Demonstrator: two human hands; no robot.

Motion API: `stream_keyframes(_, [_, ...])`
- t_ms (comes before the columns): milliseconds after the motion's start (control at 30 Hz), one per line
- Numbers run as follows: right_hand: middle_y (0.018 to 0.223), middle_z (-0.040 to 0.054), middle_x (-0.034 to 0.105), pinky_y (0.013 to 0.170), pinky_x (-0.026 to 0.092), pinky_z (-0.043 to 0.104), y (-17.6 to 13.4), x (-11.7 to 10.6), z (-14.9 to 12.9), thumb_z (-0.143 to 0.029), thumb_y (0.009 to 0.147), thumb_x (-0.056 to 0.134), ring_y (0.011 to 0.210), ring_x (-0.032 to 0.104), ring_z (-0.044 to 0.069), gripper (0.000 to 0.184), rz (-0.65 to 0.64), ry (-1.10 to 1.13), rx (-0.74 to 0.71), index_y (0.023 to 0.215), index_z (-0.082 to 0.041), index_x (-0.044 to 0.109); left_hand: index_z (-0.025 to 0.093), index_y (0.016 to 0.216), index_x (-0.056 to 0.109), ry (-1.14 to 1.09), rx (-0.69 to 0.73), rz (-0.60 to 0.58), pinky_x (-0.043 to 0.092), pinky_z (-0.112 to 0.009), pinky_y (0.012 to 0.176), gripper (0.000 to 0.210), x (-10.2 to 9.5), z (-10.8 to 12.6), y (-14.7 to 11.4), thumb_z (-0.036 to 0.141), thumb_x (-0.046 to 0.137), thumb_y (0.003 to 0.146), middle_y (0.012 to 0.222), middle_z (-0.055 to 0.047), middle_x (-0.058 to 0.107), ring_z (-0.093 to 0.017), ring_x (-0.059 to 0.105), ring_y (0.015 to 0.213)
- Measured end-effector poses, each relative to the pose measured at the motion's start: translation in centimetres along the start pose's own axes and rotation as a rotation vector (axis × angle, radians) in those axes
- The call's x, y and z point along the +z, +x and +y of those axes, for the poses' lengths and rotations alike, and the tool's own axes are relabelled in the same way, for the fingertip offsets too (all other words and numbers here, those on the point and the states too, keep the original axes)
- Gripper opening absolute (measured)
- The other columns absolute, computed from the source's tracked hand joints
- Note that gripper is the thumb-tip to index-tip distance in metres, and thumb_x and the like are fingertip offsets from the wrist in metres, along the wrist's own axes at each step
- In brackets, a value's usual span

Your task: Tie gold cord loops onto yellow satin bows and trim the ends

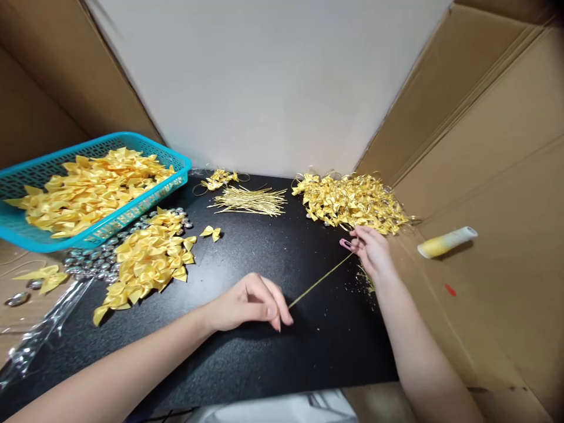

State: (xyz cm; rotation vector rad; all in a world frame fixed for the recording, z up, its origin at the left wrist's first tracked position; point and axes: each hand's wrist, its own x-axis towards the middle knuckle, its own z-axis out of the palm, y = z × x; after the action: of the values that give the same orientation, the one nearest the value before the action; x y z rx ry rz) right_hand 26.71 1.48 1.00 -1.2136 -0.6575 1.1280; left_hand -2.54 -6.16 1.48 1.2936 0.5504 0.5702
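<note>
A gold cord [321,281] runs taut and slanting between my two hands over the black table. My left hand [253,302] is closed in a pinch on its lower end, near the middle of the table. At the upper end, my right hand [371,251] is closed with the cord at its fingers. A small pink looped object [346,243] shows at those fingertips; its kind is unclear. Just beyond the right hand lies a heap of yellow bows on gold cords [352,200]. Cut gold cords [251,201] lie in a bundle farther back.
A blue plastic basket [187,164] of yellow bows stands at the left. Beside it are silver beads [94,261], a pile of loose bows [152,255] and a single bow [211,233]. A yellow-white tube [447,242] lies on cardboard at right; cardboard walls flank the table.
</note>
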Motion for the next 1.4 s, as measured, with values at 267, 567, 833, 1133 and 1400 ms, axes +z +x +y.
stream_keyframes(267, [0.052, -0.0021, 0.06, 0.034, 0.041, 0.016, 0.3, 4.3, -0.2, -0.012, 0.066, 0.073, 0.039, 0.049, 0.006, 0.008, -0.16, -0.452, 0.024, 0.06, -0.014, 0.067, 0.014, 0.077, 0.08, 0.109, 0.021, -0.27, 0.052, -0.028, 0.069, 0.028, 1.3, -0.1, 0.2, 0.036, 0.063, 0.085, 0.079, -0.016, 0.076, -0.02, 0.068, 0.071])
stream_keyframes(567, [0.069, 0.0039, 0.067, 0.068, 0.048, 0.031, 0.1, 8.4, 0.5, -0.014, 0.069, 0.07, 0.06, 0.058, 0.015, 0.004, -0.262, -0.783, -0.27, 0.065, -0.015, 0.07, 0.016, 0.071, 0.077, 0.048, 0.076, 0.131, 0.048, -0.025, 0.07, 0.028, 1.1, -0.9, 0.6, 0.037, 0.064, 0.085, 0.078, -0.008, 0.074, -0.016, 0.065, 0.072])
stream_keyframes(833, [0.093, 0.0061, 0.067, 0.08, 0.048, 0.036, -8.1, 4.9, -0.5, -0.022, 0.077, 0.069, 0.089, 0.062, 0.02, 0.014, -0.711, -0.646, -0.803, 0.091, -0.021, 0.068, 0.017, 0.073, 0.077, -0.084, -0.017, 0.337, 0.032, -0.022, 0.054, 0.028, 1.3, -1.7, 0.8, 0.041, 0.066, 0.082, 0.08, -0.006, 0.071, -0.01, 0.047, 0.06])
stream_keyframes(1133, [0.09, 0.006, 0.068, 0.078, 0.048, 0.038, -9.8, 4.9, 1.9, -0.02, 0.072, 0.073, 0.086, 0.062, 0.02, 0.023, -0.738, -0.636, -0.839, 0.093, -0.021, 0.067, 0.018, 0.088, 0.079, -0.06, 0.115, 0.298, 0.038, -0.026, 0.06, 0.038, 1.3, -1.7, 0.7, 0.043, 0.05, 0.091, 0.097, -0.011, 0.07, -0.016, 0.054, 0.071])
stream_keyframes(1400, [0.08, 0.0032, 0.066, 0.073, 0.048, 0.034, -10.5, 5.4, 2.4, -0.016, 0.079, 0.067, 0.077, 0.059, 0.017, 0.006, -0.676, -0.605, -0.718, 0.079, -0.021, 0.069, 0.017, 0.096, 0.075, 0.307, 0.197, 0.254, 0.045, -0.031, 0.08, 0.028, 1.3, -1.0, 0.4, 0.029, 0.05, 0.092, 0.098, -0.01, 0.071, -0.021, 0.063, 0.089])
